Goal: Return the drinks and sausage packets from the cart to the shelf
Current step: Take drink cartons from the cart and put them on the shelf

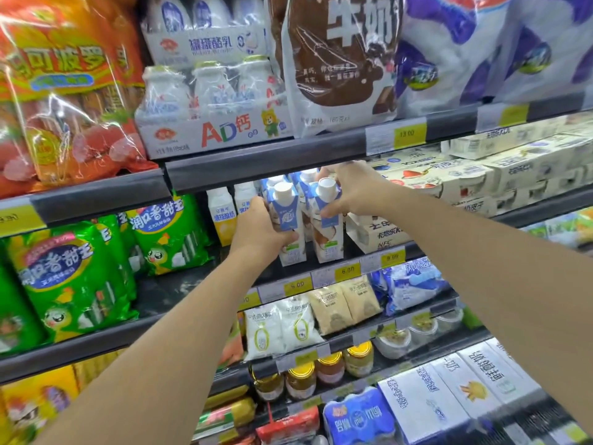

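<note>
Two blue-and-white drink cartons with white caps stand at the front of the middle shelf [321,268]. My left hand [261,229] is wrapped around the left carton [288,220] from its left side. My right hand [349,191] grips the right carton [329,220] near its top. More cartons of the same kind stand behind them. Green sausage packets [64,277] lie on the shelf to the left, and orange-red sausage packets [70,101] fill the shelf above those. The cart is out of view.
Yellow-and-white drink cartons [223,216] stand just left of my left hand. White boxed packs [372,232] sit to the right. The upper shelf edge [266,165] hangs close above the carton caps. Pouches, jars and milk boxes fill the lower shelves.
</note>
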Motion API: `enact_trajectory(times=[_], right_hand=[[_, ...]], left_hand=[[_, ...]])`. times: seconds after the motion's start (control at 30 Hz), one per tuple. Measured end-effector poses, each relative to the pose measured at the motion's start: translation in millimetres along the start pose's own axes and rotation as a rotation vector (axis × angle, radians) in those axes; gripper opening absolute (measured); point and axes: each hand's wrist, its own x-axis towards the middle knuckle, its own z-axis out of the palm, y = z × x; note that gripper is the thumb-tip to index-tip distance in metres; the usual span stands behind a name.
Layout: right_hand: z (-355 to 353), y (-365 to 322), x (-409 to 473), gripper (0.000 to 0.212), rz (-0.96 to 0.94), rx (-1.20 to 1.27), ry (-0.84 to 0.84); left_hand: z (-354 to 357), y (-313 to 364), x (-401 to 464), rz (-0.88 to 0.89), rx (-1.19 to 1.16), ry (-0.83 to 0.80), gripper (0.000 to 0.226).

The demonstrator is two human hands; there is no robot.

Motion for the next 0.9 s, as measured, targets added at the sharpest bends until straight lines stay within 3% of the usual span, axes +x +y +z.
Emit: enact_trajectory(times=[0.4, 0.53, 0.63, 0.77, 0.9], right_hand=[[2, -2, -4, 0.062, -0.020, 0.036, 0.002], [4, 1, -10, 0.084, -0.027, 0.033, -0.012], [5, 1, -15, 0.088, -0.036, 0.012, -0.022], [3, 0, -20, 0.079, -0.052, -0.052, 0.006], [-5, 0, -36, 0.087, -0.083, -0.223, 0.013]], left_hand=[[2, -2, 1, 0.005, 0.024, 0.004, 0.055], [4, -6, 1, -0.012, 0.023, -0.053, 0.052], [3, -9, -2, -0.034, 0.036, -0.097, 0.050], [-5, -13, -6, -0.074, 0.175, -0.127, 0.063], [-16, -18, -14, -0.073, 0.366, -0.162, 0.083]])
